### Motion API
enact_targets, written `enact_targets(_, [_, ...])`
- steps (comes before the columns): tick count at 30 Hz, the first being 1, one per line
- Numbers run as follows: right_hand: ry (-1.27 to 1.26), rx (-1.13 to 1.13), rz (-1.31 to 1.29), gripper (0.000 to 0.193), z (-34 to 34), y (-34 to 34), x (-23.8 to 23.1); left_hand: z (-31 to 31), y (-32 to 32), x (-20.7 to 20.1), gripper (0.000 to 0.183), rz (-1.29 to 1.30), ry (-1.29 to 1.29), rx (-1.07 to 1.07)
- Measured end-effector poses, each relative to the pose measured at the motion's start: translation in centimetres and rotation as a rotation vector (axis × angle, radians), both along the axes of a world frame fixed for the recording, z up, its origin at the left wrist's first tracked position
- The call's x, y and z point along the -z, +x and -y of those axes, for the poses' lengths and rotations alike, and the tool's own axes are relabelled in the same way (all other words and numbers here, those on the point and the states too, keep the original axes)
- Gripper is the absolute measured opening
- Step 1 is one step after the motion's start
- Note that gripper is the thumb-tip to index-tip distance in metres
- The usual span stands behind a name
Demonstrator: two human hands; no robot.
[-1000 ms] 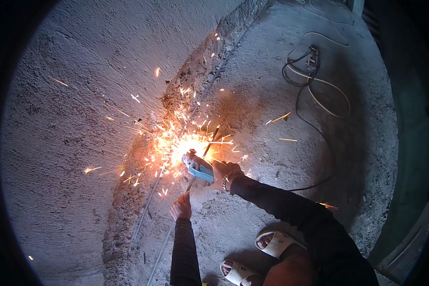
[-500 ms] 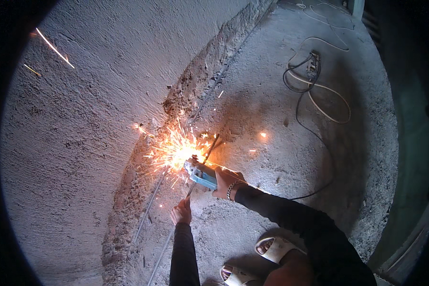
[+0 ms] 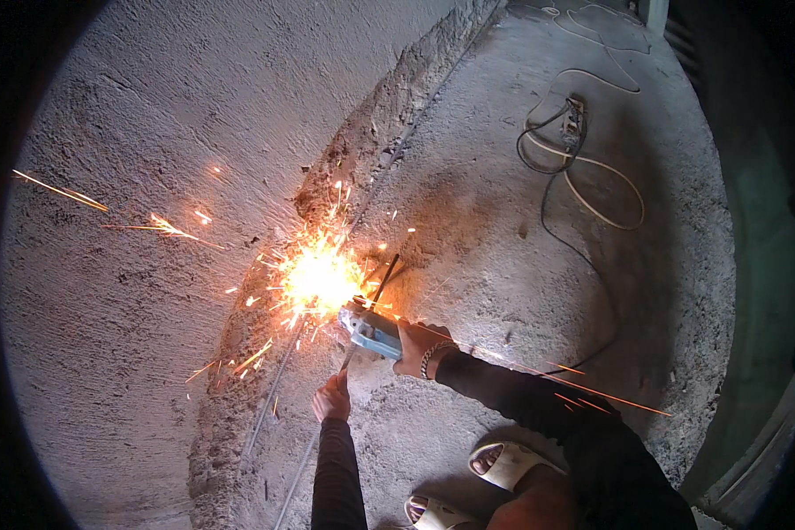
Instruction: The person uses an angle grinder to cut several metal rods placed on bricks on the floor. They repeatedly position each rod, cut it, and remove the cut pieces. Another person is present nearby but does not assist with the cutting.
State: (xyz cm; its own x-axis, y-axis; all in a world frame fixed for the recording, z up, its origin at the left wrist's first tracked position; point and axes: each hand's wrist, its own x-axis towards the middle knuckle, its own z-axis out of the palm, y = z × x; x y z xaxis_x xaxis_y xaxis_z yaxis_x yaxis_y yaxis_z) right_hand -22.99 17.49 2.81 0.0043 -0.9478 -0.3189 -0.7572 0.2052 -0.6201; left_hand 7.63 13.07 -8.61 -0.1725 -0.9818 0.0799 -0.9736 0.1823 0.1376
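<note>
My right hand [image 3: 422,348], with a chain bracelet at the wrist, is wrapped round a blue angle grinder [image 3: 375,336]. A dense burst of sparks sprays from the grinder's head and hides its disc and the contact point. My left hand [image 3: 331,399], below the grinder, is closed round the lower end of a thin metal rod [image 3: 385,279]. This rod slants up behind the grinder, and its dark far end sticks out above the tool.
Along the wall's rough broken base [image 3: 327,177] lie thin rods [image 3: 268,397]. A power strip [image 3: 574,124] with a looped pale cord [image 3: 632,190] and a dark cable [image 3: 583,256] is on the concrete floor at the right. My sandalled feet [image 3: 512,464] are at the bottom.
The spark burst is brighter and wider, with streaks now flying left over the wall and right past my forearm. Both hands have barely shifted; their grips look the same.
</note>
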Motion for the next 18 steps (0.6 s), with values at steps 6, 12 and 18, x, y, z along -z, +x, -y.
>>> enact_targets(6, [0.03,-0.013,-0.056,0.069,0.6,0.2,-0.2,0.6,0.6,1.5,0.052,-0.127,0.009,0.008])
enact_targets(12, [-0.035,0.038,0.006,0.061,0.5,0.2,-0.2,-0.1,-0.2,0.0,0.056,-0.061,-0.014,0.0])
enact_targets(18, [-0.036,0.011,-0.049,0.063,1.0,0.5,-0.3,0.0,-0.5,-0.5,0.055,-0.072,0.008,0.006])
